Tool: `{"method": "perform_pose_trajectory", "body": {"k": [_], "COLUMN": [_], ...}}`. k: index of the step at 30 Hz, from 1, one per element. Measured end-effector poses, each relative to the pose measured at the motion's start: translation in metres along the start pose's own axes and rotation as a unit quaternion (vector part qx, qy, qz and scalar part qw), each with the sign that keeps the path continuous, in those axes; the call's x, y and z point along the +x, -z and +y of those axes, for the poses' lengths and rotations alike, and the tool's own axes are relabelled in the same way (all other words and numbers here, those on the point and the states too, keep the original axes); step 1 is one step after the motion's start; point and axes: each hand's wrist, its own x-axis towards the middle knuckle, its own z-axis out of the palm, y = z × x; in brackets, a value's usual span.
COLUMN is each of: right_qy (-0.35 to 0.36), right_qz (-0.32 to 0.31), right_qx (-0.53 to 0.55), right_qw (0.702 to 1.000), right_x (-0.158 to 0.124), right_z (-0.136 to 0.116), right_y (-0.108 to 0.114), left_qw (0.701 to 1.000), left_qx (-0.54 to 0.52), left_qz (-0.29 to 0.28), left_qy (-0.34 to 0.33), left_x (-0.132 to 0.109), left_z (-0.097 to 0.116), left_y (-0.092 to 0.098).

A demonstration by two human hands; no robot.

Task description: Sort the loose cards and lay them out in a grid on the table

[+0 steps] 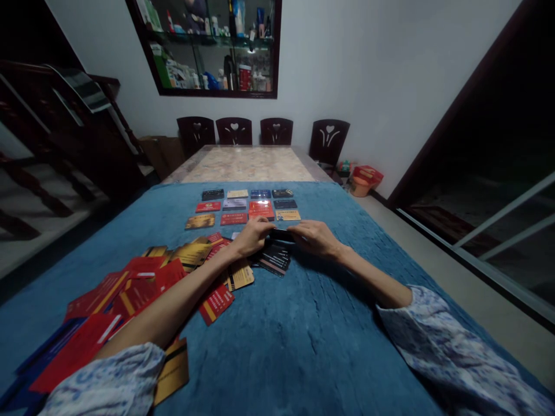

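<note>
My left hand and my right hand meet over the blue cloth, both pinching the ends of one dark card. Just below it lies a small stack of black cards. Beyond the hands, several cards lie in neat rows, red, dark and yellow ones. A loose spread of red, yellow and blue cards runs under and beside my left forearm.
The blue cloth covers the near part of a long marble-topped table. Several dark chairs stand at its far end. A glass cabinet hangs on the wall. An orange container sits on the floor at right.
</note>
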Motion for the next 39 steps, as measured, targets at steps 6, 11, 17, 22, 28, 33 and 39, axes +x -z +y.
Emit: {"method": "perform_pose_trajectory", "body": {"k": [6,11,17,22,28,33,39], "right_qy": [-0.024,-0.072,-0.123,-0.150,-0.184,-0.192,-0.186], "right_qz": [0.020,-0.001,-0.037,-0.062,-0.097,-0.087,-0.053], "right_qx": [-0.014,-0.018,-0.041,-0.072,-0.091,-0.054,0.012], "right_qw": [0.999,0.997,0.991,0.984,0.974,0.976,0.981], "right_x": [-0.002,-0.005,-0.005,-0.004,-0.004,-0.007,-0.009], "right_z": [0.004,0.001,-0.009,-0.014,-0.022,-0.021,-0.015], "right_y": [-0.005,-0.009,-0.008,-0.007,-0.004,-0.007,-0.015], "left_qw": [1.000,0.999,0.998,0.997,0.994,0.991,0.990], "left_qx": [-0.009,0.008,0.034,0.050,0.081,0.101,0.107], "left_qz": [0.023,0.016,0.018,0.005,-0.014,-0.037,-0.047], "left_qy": [0.019,0.033,0.051,0.061,0.070,0.077,0.085], "left_x": [0.000,0.000,-0.002,-0.003,-0.002,-0.002,-0.002], "left_z": [0.001,0.002,0.007,0.013,0.015,0.018,0.018], "left_y": [-0.001,-0.003,-0.003,-0.001,-0.001,-0.001,-0.003]}}
